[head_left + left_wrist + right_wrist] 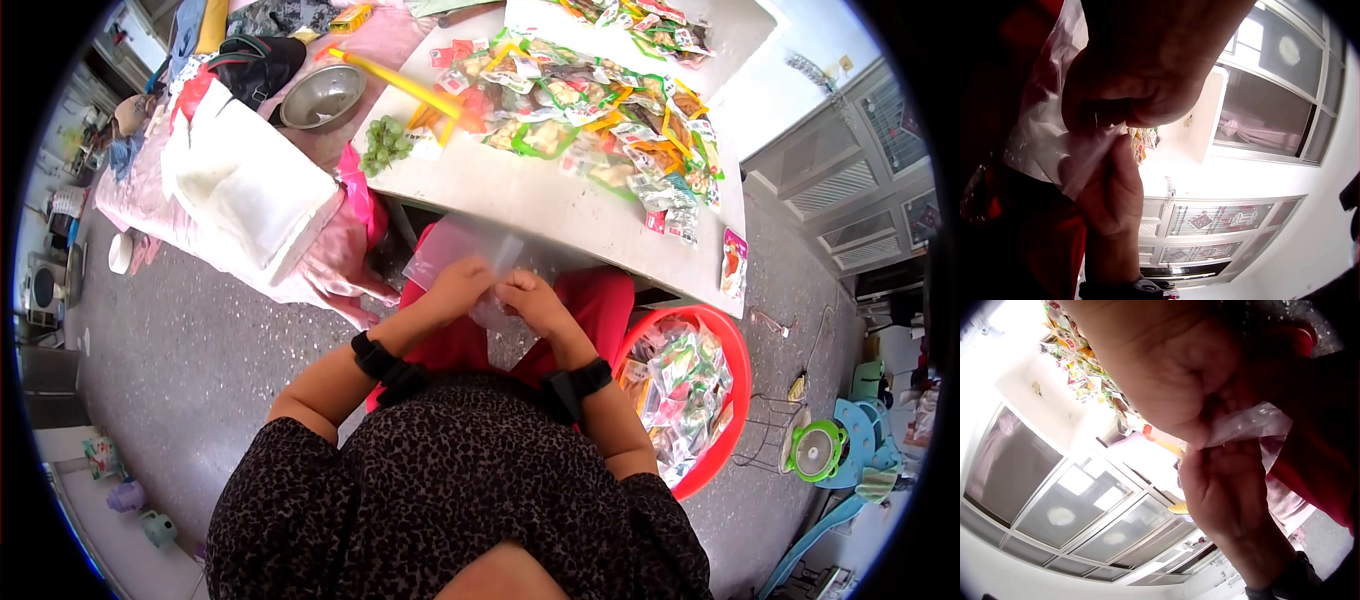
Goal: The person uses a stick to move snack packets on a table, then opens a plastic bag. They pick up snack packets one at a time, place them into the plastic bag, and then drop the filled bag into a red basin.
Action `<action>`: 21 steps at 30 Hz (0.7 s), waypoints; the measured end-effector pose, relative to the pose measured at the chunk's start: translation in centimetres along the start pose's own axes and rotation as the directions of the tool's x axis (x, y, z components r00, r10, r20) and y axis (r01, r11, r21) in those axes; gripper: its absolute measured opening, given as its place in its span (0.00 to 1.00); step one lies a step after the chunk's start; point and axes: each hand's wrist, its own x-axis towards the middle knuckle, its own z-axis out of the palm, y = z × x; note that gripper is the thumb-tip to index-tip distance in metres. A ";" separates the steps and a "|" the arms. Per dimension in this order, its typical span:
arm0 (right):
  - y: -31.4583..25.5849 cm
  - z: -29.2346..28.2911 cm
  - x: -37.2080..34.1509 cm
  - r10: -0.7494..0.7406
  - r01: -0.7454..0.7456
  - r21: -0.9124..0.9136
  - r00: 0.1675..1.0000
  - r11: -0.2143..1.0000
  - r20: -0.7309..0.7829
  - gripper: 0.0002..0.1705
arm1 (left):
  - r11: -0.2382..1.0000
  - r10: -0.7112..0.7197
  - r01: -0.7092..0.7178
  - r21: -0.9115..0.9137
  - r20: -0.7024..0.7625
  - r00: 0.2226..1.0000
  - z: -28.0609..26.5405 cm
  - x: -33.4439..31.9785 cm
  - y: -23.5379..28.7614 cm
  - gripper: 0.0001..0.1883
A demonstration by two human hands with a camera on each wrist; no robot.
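Note:
A clear plastic bag (440, 248) is held over the person's lap, in front of the table edge. The left hand (463, 285) pinches its upper edge, and the right hand (532, 299) pinches the same edge close beside it. In the left wrist view the bag (1044, 140) hangs from the fingers of the left hand (1141, 87), with the right hand (1113, 194) touching or nearly touching. The right wrist view has the right hand (1166, 381) and left hand (1229, 494) meeting at the bag's edge (1247, 425). Whether the bag is parted there cannot be told.
Many small food packets (560, 95) lie on the white table (470, 185), with green grapes (385, 146) and a yellow-handled tool (395, 80). A red basket (738, 400) of packets stands at the right. Left are a white foam box (240, 180) and metal bowl (322, 98).

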 end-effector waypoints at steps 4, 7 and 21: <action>-0.2 -0.4 -0.5 0.034 -0.034 0.066 0.999 0.997 0.000 0.06 | 0.995 -0.034 0.039 -0.087 0.062 0.997 0.0 -0.4 0.8 0.06; -0.1 -0.4 -0.6 0.032 -0.034 0.145 0.999 0.989 0.018 0.05 | 0.998 -0.021 0.025 -0.055 0.063 0.998 0.0 -0.3 0.7 0.06; -0.4 -0.9 -0.4 -0.168 0.178 0.022 0.958 0.984 -0.231 0.02 | 0.417 0.700 -0.468 0.779 0.054 0.712 -0.5 -1.8 4.8 0.04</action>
